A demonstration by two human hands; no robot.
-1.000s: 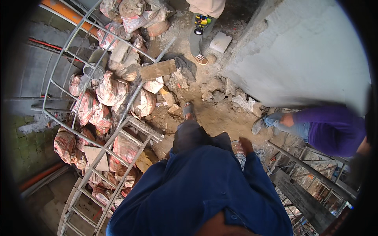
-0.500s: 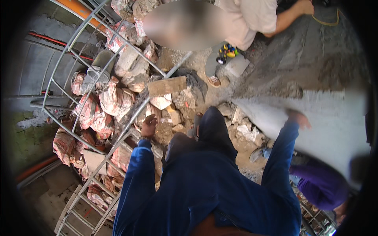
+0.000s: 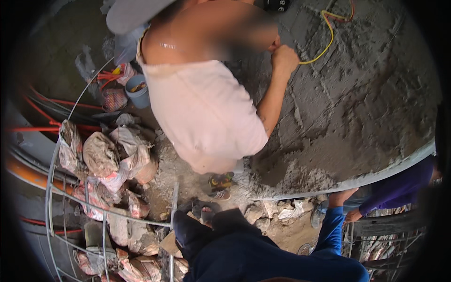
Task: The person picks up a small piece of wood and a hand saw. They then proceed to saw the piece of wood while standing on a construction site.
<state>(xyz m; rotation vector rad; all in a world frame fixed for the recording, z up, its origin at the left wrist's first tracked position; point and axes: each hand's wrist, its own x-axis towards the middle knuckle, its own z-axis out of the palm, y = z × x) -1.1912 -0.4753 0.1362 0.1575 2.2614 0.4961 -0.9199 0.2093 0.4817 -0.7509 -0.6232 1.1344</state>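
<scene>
Grey plastered wall (image 3: 357, 117), right hand (image 3: 339, 198) pressed on its lower edge, grip unclear, left hand unseen

Your right arm (image 3: 332, 230) in blue sleeve rises from lower right, stretched up and away from body. Right hand (image 3: 341, 196) at top of sleeve, reaching upward, wrist bare past cuff; fingers hard to read, so grip unclear. Your left hand and left forearm out of view. Your legs (image 3: 244, 254) in dark blue fill lower centre, knees bent forward. Your foot (image 3: 207, 212) in dark sandal shows just above knees, toes pointing up-frame.
</scene>
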